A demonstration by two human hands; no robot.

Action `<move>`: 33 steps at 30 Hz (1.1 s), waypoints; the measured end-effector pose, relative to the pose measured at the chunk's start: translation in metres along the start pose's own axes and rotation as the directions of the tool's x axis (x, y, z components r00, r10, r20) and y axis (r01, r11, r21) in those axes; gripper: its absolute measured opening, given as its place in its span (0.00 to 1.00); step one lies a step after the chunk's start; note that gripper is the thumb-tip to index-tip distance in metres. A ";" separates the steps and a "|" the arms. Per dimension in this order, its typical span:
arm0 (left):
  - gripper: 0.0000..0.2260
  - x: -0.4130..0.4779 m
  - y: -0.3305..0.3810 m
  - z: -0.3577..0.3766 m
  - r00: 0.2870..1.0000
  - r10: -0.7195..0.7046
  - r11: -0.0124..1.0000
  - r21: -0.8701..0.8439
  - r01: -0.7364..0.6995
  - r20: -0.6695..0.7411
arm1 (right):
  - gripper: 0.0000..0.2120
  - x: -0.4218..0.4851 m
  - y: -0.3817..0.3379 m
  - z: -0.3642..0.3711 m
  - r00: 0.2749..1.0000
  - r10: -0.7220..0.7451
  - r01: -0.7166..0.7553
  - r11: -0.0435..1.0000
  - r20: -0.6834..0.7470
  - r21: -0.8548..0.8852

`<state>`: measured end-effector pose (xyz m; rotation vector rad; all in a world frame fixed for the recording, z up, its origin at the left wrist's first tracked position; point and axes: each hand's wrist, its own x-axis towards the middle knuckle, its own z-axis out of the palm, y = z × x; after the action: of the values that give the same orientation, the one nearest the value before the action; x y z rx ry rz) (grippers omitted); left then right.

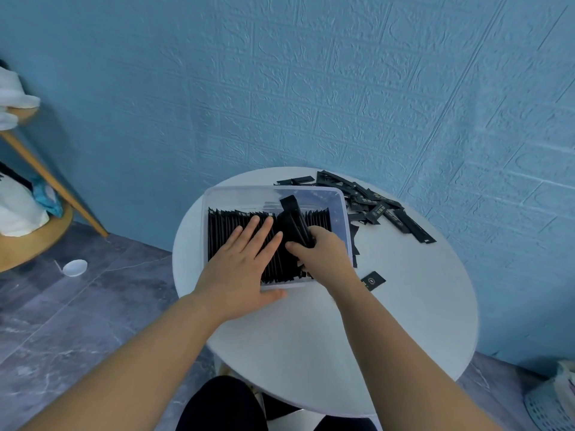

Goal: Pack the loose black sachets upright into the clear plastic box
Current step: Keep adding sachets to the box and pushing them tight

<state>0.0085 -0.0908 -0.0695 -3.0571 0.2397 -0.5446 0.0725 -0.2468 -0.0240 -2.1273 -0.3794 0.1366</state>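
Observation:
A clear plastic box (242,194) stands on the round white table (389,321), filled left to right with a row of upright black sachets (224,231). My left hand (245,265) lies flat with straight fingers pressing on the tops of that row, thumb along the box's near wall. My right hand (323,253) grips a small bundle of black sachets (295,219) that sticks up at a slant inside the box's right part. A loose heap of black sachets (376,203) lies on the table behind and right of the box. One single sachet (372,279) lies just right of my right wrist.
A blue textured wall (311,88) runs right behind the table. At the left stands a wooden shelf (37,234) with white things on it, and a small white dish (74,268) lies on the grey floor. A mesh basket (553,402) sits at the lower right.

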 end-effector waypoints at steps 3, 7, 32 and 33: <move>0.40 0.000 0.000 -0.001 1.000 0.000 1.000 -0.003 0.000 -0.013 | 0.05 -0.001 -0.003 -0.001 0.998 0.040 -0.045 0.991 0.044 0.123; 0.39 0.001 0.000 0.000 0.999 0.027 1.000 0.015 -0.027 -0.046 | 0.04 -0.002 -0.002 -0.005 0.991 0.090 -0.107 0.979 0.103 0.173; 0.38 0.002 -0.001 0.000 0.998 0.050 0.997 0.060 -0.048 -0.034 | 0.10 0.002 0.002 -0.006 0.998 0.030 -0.026 0.997 0.056 -0.066; 0.38 0.002 -0.001 0.000 0.998 0.052 0.997 0.058 -0.050 -0.036 | 0.10 0.002 0.002 -0.006 0.997 0.038 -0.035 0.998 0.062 -0.049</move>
<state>0.0108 -0.0899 -0.0691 -2.9791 0.2975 -0.5953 0.0763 -0.2520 -0.0221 -2.1818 -0.3840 0.2181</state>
